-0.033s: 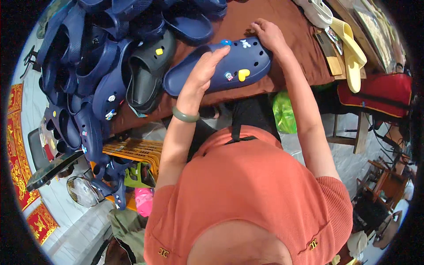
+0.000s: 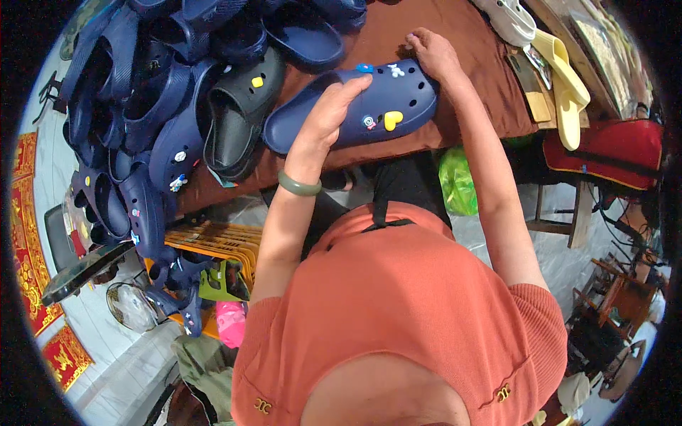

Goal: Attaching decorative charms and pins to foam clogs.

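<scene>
A large navy blue clog (image 2: pixel 348 138) lies on its side-to-side length on the brown cloth, its rounded toe to the right. Several small charms sit in its holes, among them a yellow heart charm (image 2: pixel 393 121) and a white figure charm (image 2: pixel 396 70). My left hand (image 2: pixel 330 117) grips the clog at its middle, thumb across the upper, the other fingers hidden. Just beyond the toe, my right hand (image 2: pixel 432 53) is closed at the fingertips by the cloth. Whatever those fingertips hold is too small to make out.
Piled navy clogs (image 2: pixel 153 106) crowd the left, with a black clog (image 2: pixel 238 117) nearest my left hand. A pale yellow slipper (image 2: pixel 565 89) and a white clog (image 2: pixel 508 21) stand at the far right. An orange crate (image 2: pixel 220 241) is below the brown cloth (image 2: pixel 462 85).
</scene>
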The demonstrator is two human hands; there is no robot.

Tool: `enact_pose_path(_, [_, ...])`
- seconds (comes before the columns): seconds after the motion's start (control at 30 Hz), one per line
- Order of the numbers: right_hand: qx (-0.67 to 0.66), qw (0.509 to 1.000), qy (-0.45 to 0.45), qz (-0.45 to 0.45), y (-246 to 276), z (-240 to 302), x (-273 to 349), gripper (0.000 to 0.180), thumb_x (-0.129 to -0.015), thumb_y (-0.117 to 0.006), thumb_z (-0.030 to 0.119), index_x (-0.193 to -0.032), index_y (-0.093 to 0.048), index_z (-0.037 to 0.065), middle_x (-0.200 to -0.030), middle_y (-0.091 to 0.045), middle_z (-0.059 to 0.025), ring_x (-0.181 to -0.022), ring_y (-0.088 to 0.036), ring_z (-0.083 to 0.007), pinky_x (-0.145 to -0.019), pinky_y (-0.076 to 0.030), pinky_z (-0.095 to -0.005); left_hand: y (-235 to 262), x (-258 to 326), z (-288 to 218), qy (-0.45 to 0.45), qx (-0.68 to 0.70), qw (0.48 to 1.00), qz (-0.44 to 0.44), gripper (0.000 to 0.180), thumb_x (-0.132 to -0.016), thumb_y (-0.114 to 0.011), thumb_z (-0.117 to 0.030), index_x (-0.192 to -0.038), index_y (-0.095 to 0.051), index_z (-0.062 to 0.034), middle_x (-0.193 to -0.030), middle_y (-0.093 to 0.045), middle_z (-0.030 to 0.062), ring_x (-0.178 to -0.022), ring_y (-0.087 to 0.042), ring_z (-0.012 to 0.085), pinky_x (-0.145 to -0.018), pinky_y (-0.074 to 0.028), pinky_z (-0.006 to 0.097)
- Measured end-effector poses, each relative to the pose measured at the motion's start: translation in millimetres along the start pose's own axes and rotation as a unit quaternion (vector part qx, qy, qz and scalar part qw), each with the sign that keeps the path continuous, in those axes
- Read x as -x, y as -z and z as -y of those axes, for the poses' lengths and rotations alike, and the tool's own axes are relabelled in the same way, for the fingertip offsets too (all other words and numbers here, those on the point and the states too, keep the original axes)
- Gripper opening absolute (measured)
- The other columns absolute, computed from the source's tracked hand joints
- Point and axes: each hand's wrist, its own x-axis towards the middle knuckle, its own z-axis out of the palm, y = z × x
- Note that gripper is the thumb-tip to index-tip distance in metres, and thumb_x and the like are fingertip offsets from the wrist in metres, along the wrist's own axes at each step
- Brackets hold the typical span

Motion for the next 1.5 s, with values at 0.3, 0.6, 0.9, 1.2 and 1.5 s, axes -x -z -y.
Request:
enact_pose_path(0.3, [0.022, 0.982, 0.154, -0.111, 0, -1, 6, 0.033, -0.085, -0.059, 0.031, -0.109, -0.065, 0.009, -0.111, -0.062, -0.0148, -0.105, -0.057, -0.0328, -0.091, -0.045, -0.0405, -4, 4, -3, 0.015, 0.043, 0.998, 0.033, 0.025, -0.089, -0.059, -0.017, -0.101, -0.063, 0.0036, -0.092, -0.068, 0.0105, -0.076, -0.067, 0.0157, -0.067, -0.056, 0.027])
enact_pose_path(0.6, [-0.225, 0.923, 0.203, 0.238, 32, 22, 42, 0.032, -0.085, -0.060, 0.015, -0.114, -0.061, 0.003, -0.110, -0.062, -0.0105, -0.106, -0.055, -0.0227, -0.096, -0.040, -0.0313, -3, 5, -2, 0.017, 0.041, 0.998, 0.040, 0.023, -0.088, -0.059, -0.015, -0.103, -0.062, 0.0023, -0.094, -0.067, 0.0089, -0.079, -0.066, 0.0141, -0.068, -0.054, 0.026])
enact_pose_path(0.9, [-0.080, 0.955, 0.252, 0.133, 25, 36, 52, 0.032, -0.089, -0.054, 0.031, -0.110, -0.063, 0.008, -0.109, -0.063, -0.0091, -0.107, -0.056, -0.0266, -0.094, -0.043, -0.0360, -10, 8, -7, 0.000, 0.023, 1.000, 0.000, 0.021, -0.087, -0.060, -0.015, -0.099, -0.063, 0.0010, -0.091, -0.067, 0.0069, -0.076, -0.065, 0.0128, -0.066, -0.053, 0.025])
enact_pose_path(1.2, [0.095, 0.979, 0.152, 0.101, 2, 53, 28, 0.037, -0.092, -0.046, 0.035, -0.094, -0.064, 0.002, -0.099, -0.064, -0.0182, -0.099, -0.059, -0.0341, -0.083, -0.047, -0.0463, -9, 9, -7, 0.010, -0.001, 1.000, -0.004, 0.023, -0.086, -0.061, -0.018, -0.099, -0.065, 0.0005, -0.090, -0.068, 0.0067, -0.075, -0.065, 0.0127, -0.066, -0.052, 0.025])
enact_pose_path(1.5, [0.168, 0.976, -0.041, 0.134, -10, 24, -26, 0.035, -0.088, -0.052, 0.032, -0.096, -0.069, 0.004, -0.104, -0.064, -0.0205, -0.099, -0.062, -0.0339, -0.085, -0.047, -0.0453, -7, 5, 0, 0.003, -0.006, 1.000, 0.002, 0.025, -0.087, -0.060, -0.020, -0.099, -0.066, 0.0010, -0.093, -0.068, 0.0062, -0.080, -0.064, 0.0125, -0.073, -0.050, 0.026])
